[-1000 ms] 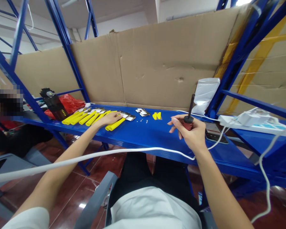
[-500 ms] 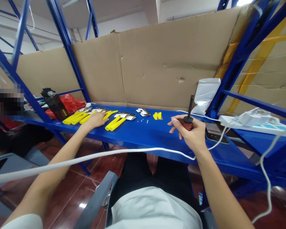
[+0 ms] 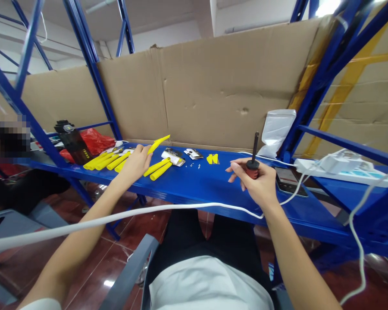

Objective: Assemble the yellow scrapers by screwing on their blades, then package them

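Observation:
My left hand (image 3: 138,165) is closed around a yellow tapered stick (image 3: 158,143), lifted above the table with its thin end pointing up and right. Beside that hand, several yellow sticks (image 3: 98,162) lie in a row on the left. Two more yellow sticks (image 3: 160,169) rest to its right, against printed cards (image 3: 173,156). My right hand (image 3: 257,178) grips what looks like a soldering iron (image 3: 252,165), with a red handle, black collar and dark metal shaft. Its shaft points upward, away from the yellow sticks.
Small yellow pieces (image 3: 212,159), a cut card (image 3: 193,154) and white bits lie mid-table. A phone (image 3: 292,188) and a power strip (image 3: 345,170) are at right. A white cable (image 3: 181,206) crosses in front. A dark bottle (image 3: 73,142) and a seated person (image 3: 6,172) are at left.
My left hand has lifted a yellow stick off the table and moved slightly right with it. My right hand stays nearly in place, holding the soldering iron upright.

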Demonstrator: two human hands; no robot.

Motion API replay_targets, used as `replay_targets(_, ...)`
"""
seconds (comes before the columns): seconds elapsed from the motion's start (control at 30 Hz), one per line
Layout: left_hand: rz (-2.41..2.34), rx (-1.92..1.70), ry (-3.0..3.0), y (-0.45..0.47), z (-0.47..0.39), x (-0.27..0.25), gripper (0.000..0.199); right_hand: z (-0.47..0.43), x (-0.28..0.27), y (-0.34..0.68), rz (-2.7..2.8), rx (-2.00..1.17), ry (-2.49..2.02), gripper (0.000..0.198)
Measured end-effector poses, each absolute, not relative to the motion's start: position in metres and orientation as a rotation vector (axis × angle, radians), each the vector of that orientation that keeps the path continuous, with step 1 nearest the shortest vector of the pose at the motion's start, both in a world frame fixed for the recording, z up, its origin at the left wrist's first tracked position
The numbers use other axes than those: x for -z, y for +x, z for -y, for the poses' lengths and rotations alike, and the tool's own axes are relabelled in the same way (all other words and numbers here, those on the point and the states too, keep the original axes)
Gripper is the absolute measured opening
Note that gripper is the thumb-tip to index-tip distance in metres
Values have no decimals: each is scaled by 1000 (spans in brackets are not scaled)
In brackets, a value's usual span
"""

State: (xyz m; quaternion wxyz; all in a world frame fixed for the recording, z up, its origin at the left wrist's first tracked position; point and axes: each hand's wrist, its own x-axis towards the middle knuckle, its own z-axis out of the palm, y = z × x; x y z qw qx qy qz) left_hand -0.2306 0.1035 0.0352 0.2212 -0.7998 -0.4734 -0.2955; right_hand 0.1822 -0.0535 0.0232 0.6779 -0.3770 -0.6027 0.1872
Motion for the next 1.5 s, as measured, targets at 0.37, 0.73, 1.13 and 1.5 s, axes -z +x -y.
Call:
replay_targets(0.37,860,1333,-2027,-154,-49,-37,48,52,-22,185,1340,-464,-841,34)
replay_targets(0.73,960,2225,-2555,-74,-8,-10,37,53,-26,184,1333,-460,-822,38)
replay_targets(1.13,1141,3107,-3236,-17,17,-18,44,48,-27,185,1319,-494,-881,46)
replay_targets(1.5,1103,2724,-3441,0,13,0,56,43,-24,187,1317,-493,-952,54)
